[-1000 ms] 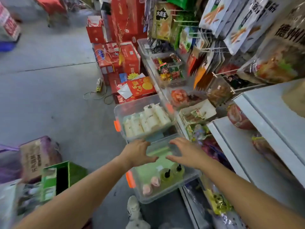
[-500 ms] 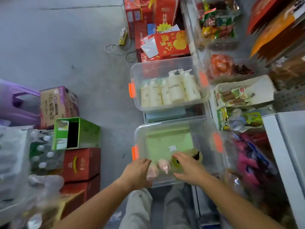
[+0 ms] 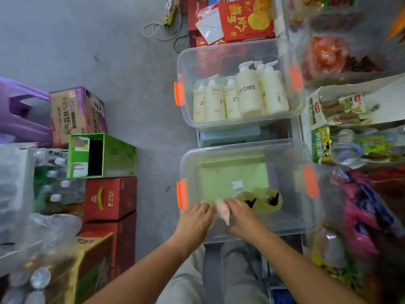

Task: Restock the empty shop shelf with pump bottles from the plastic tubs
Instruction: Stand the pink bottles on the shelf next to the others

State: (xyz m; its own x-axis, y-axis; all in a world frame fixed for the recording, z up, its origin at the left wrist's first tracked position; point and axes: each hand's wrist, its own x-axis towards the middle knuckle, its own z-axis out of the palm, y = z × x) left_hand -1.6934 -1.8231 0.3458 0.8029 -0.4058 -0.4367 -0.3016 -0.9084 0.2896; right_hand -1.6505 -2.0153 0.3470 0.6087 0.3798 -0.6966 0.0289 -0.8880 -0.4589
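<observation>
Left hand (image 3: 195, 218), right hand (image 3: 244, 216) moved deeper into near tub (image 3: 241, 144), flanking pink bottle (image 3: 224, 213); grips unclear. Cream bottles (image 3: 248, 93) read ZYOME.

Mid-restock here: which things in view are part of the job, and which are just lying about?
Job: near tub; pink bottle; yellow bottles with black pumps; far tub; cream pump bottles; left hand and right hand, both in the near tub.
Lying about: green carton; red cartons; purple stool; floor cable.
</observation>
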